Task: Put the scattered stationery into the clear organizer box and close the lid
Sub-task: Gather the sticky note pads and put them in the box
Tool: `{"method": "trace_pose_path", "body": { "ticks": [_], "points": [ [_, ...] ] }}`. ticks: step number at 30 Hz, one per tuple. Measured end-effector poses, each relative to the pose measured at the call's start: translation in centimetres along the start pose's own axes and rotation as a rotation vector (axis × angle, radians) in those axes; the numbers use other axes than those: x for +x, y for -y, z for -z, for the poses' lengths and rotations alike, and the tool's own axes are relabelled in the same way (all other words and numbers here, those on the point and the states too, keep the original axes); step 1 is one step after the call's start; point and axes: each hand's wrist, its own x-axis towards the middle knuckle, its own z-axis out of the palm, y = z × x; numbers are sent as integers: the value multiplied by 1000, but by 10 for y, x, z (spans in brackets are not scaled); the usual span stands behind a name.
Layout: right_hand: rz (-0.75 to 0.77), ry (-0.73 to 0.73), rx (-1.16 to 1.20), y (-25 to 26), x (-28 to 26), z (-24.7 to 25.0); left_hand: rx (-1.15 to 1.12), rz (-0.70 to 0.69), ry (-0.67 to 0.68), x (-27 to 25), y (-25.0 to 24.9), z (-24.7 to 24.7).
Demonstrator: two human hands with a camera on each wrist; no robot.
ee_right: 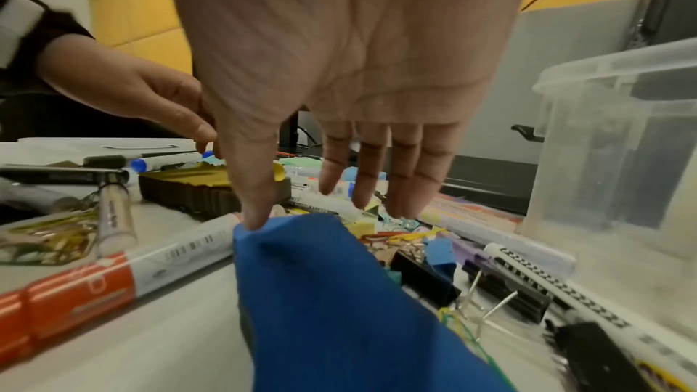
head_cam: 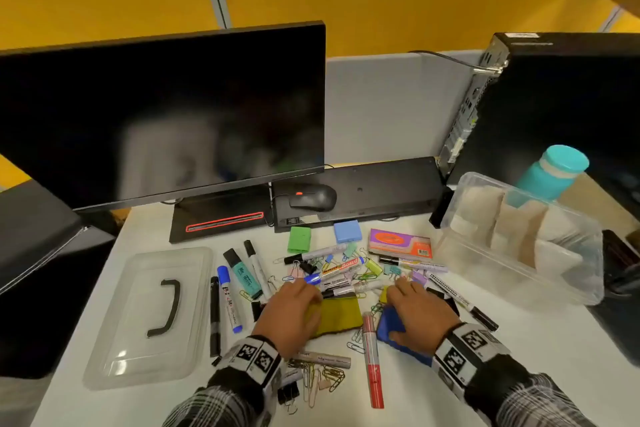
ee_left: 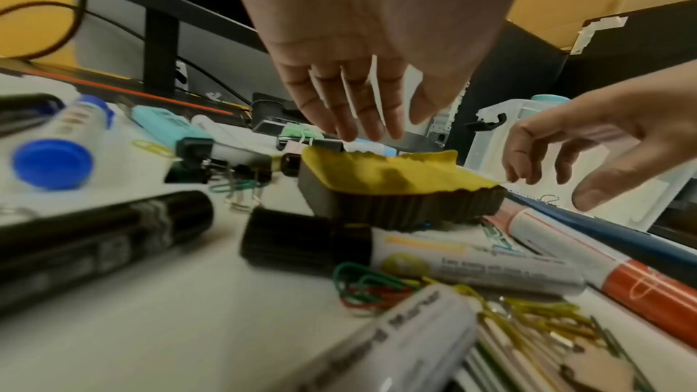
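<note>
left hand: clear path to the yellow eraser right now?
Probably yes. The left hand hovers open right above the yellow eraser, fingers extended, nothing between them; the right hand is busy at the blue eraser.

A dark monitor (head_cam: 166, 114) stands at the back left of the white desk (head_cam: 540, 374), its base marked with a red-outlined strip. To its right lies a black keyboard (head_cam: 381, 184) with a black mouse (head_cam: 313, 197) resting on its left end. A black computer tower (head_cam: 561, 104) stands at the right, cable plugged in, and a teal bottle (head_cam: 554, 172), perhaps capped, stands before it.
</note>
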Motion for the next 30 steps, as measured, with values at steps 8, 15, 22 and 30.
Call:
{"method": "trace_pose_path", "body": {
  "ticks": [8,15,22,30],
  "points": [
    [-197,75,42,7,11,-18,206,-122,157,18,7,-14],
    [-318,29,-6,16,11,-28,314,-140,205,19,10,-20],
    [-319,-112,274,13,-8,-14,173,-57,148,14,10,-9],
    [-102,-333,1285,-35,-34,32,-468,79,-1,0,13,21]
  ]
}}
